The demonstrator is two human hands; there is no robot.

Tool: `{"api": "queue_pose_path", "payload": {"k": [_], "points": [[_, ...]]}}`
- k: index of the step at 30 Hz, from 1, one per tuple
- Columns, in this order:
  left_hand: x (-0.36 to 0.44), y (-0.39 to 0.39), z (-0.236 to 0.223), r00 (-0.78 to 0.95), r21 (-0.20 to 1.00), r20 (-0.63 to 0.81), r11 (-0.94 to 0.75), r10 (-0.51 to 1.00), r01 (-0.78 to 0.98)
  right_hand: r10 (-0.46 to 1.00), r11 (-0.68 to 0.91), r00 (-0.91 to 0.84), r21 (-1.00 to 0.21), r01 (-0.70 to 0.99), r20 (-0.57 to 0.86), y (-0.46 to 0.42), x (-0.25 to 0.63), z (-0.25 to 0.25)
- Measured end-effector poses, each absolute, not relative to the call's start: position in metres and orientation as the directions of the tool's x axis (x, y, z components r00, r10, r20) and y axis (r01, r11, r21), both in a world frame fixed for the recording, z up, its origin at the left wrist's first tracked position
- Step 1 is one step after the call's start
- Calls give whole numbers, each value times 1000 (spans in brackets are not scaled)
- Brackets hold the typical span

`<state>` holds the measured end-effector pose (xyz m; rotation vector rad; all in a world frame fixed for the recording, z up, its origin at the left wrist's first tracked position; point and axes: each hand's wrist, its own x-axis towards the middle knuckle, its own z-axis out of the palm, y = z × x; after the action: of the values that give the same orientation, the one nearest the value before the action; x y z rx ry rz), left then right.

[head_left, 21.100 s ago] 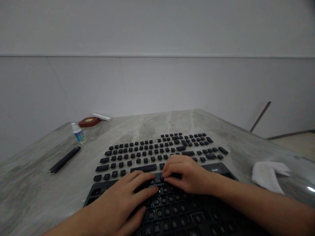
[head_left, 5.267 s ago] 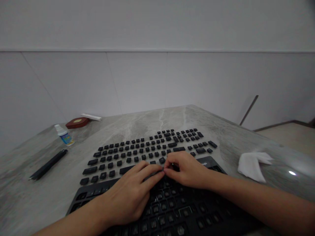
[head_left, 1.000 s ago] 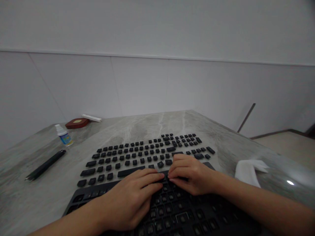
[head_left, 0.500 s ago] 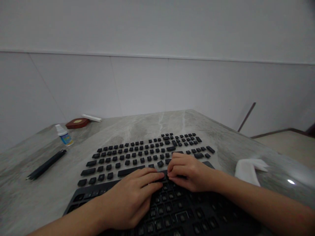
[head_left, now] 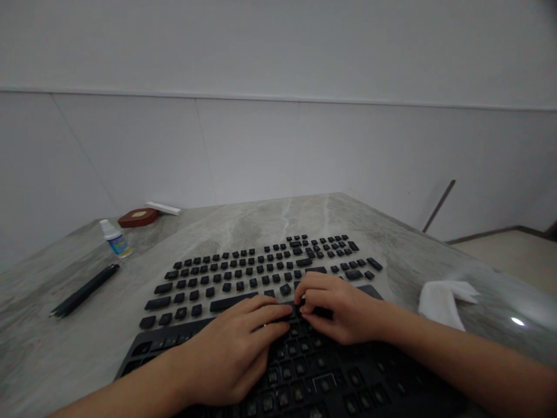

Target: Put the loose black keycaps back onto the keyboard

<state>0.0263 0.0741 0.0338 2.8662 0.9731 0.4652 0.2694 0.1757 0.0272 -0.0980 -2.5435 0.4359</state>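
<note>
A black keyboard base (head_left: 313, 377) with bare key sockets lies near me on the marble table (head_left: 270, 223). Beyond it, loose black keycaps (head_left: 243, 273) are laid out in rows on the tabletop. My left hand (head_left: 235, 348) rests on the base with fingers stretched toward its upper edge. My right hand (head_left: 339, 305) is curled there too, fingertips pinched on a small dark keycap (head_left: 289, 312) at the top row. The fingertips of both hands almost meet.
At the left lie a black pen-like tool (head_left: 85, 290), a small white bottle with a blue label (head_left: 114, 238), a reddish-brown flat box (head_left: 138, 217) and a white strip (head_left: 163, 208). A crumpled white cloth (head_left: 444, 302) lies at the right. White wall panels stand behind.
Both hands stay at the upper edge of the keyboard base with only slight finger shifts. The camera view has drifted a little.
</note>
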Motion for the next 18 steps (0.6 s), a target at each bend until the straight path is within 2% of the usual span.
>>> {"api": "queue_pose_path", "payload": {"k": [4, 18], "points": [[25, 74, 33, 752, 155, 276, -800, 598, 579, 120, 936, -850, -343, -75, 514, 175, 269, 28], [26, 75, 34, 755, 162, 268, -801, 598, 577, 157, 944, -808, -328, -47, 567, 179, 270, 20]]}}
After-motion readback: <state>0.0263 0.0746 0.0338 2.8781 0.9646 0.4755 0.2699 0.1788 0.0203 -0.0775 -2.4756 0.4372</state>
